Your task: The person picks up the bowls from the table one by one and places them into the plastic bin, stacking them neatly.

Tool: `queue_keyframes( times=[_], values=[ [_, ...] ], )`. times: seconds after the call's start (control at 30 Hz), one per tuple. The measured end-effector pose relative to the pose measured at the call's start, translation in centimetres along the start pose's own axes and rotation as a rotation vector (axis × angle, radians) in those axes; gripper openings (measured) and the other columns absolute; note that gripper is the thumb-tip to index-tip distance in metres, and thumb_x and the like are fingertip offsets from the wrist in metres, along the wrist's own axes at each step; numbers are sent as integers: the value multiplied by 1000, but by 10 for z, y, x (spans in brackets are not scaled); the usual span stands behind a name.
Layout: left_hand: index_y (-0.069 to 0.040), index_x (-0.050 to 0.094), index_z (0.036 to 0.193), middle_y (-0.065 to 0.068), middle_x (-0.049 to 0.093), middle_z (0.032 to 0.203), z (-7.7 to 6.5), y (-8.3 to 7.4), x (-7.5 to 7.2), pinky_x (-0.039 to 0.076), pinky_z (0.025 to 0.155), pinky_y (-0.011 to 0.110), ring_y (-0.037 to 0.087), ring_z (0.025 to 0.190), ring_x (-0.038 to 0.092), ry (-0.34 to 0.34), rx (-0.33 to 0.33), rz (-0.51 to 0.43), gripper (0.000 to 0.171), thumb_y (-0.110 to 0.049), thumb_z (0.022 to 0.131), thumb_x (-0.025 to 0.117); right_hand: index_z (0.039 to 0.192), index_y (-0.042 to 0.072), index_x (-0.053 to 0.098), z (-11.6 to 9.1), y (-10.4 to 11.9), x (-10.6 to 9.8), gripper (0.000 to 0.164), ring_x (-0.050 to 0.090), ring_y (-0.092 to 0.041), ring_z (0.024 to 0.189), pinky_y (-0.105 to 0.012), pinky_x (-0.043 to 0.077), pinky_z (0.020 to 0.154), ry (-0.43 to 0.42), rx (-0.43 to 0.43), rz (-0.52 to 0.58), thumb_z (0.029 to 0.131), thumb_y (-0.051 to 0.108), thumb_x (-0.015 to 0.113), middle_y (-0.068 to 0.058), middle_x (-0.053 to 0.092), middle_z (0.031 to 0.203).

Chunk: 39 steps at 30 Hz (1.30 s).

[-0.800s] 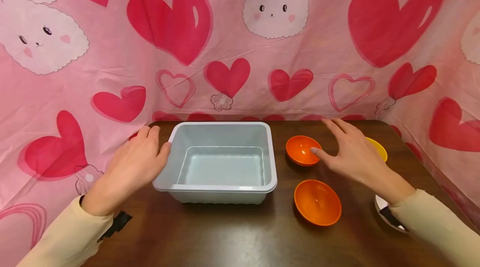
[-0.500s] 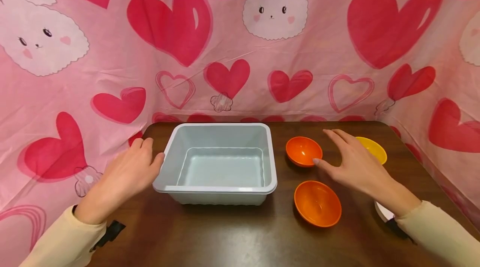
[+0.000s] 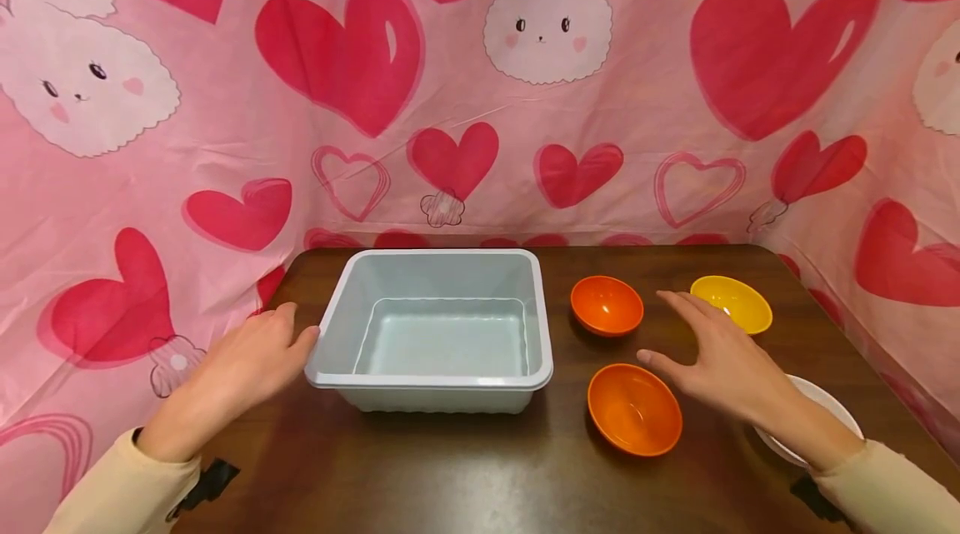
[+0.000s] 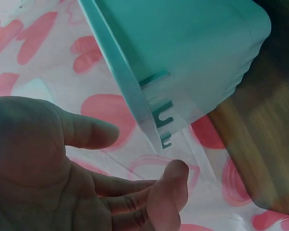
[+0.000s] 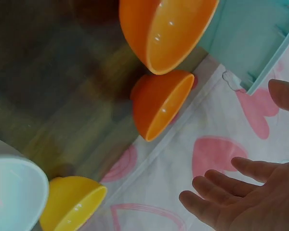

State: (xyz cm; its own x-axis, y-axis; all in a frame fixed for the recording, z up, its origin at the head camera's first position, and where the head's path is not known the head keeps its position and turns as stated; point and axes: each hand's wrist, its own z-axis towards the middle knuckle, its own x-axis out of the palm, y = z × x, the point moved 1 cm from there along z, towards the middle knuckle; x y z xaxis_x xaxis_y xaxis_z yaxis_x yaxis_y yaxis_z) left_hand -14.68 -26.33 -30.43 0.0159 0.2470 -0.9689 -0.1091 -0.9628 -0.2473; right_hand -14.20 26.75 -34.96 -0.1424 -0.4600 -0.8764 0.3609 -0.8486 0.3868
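Note:
In the head view a pale grey-blue plastic tub (image 3: 442, 401) stands left of centre on the table. My left hand (image 3: 240, 367) is at its left side, fingers relaxed; the left wrist view shows the hand (image 4: 120, 183) apart from the tub's rim (image 4: 120, 77). Right of the tub sit two orange bowls, the far one (image 3: 607, 306) and the nearer one (image 3: 634, 410). My right hand (image 3: 720, 355) hovers between them, a yellow bowl (image 3: 731, 304) and a white bowl (image 3: 821, 396), which the forearm partly covers. In the right wrist view its fingers (image 5: 216, 185) are spread, holding nothing.
The dark wooden table (image 3: 450, 476) ends at the back against a pink curtain (image 3: 450, 92) printed with hearts and rabbits. That curtain also rises at the left and right sides.
Both hands have drawn back toward the person and lower in the head view. More of the yellow and white bowls shows now. The tub and bowls have stayed in place.

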Motion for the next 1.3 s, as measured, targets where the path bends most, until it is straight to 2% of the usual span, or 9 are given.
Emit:
queue_keyframes(
  times=[0.13, 0.4, 0.77, 1.03, 1.3],
  values=[
    [14, 56, 118, 24, 67, 95, -1, 3, 2, 53, 78, 61, 41, 85, 66, 26, -13, -1, 46, -29, 103, 58, 152, 1, 49, -10, -2, 5, 88, 45, -53, 137, -74, 36, 105, 5, 5, 22, 85, 46, 86, -27, 53, 149],
    [7, 60, 109, 18, 67, 86, -4, 4, 6, 52, 70, 58, 38, 77, 65, -19, -11, -1, 37, -29, 105, 55, 153, 3, 48, -27, -5, 13, 91, 45, -53, 136, -74, 38, 102, -12, 2, 50, 83, 44, 89, -26, 52, 150],
    [7, 60, 116, 21, 69, 92, -4, 6, 10, 53, 74, 61, 40, 80, 66, 13, -28, 6, 40, -31, 106, 52, 156, 5, 45, -46, -4, 25, 99, 48, -50, 135, -73, 40, 100, 18, 31, 99, 79, 46, 92, -23, 52, 151],
    [5, 61, 111, 19, 69, 91, -4, 6, 14, 52, 73, 59, 40, 81, 67, 9, -16, 0, 36, -29, 106, 51, 155, 12, 47, -55, -4, 32, 98, 51, -49, 133, -71, 42, 98, 13, 46, 128, 76, 45, 94, -20, 55, 149],
    [8, 61, 121, 22, 70, 100, -1, 6, 14, 53, 80, 62, 40, 88, 67, 27, 12, -30, 39, -26, 105, 54, 160, 18, 41, -62, -7, 37, 115, 49, -49, 135, -73, 42, 97, 40, 54, 173, 66, 50, 99, -21, 51, 152]
  ],
)
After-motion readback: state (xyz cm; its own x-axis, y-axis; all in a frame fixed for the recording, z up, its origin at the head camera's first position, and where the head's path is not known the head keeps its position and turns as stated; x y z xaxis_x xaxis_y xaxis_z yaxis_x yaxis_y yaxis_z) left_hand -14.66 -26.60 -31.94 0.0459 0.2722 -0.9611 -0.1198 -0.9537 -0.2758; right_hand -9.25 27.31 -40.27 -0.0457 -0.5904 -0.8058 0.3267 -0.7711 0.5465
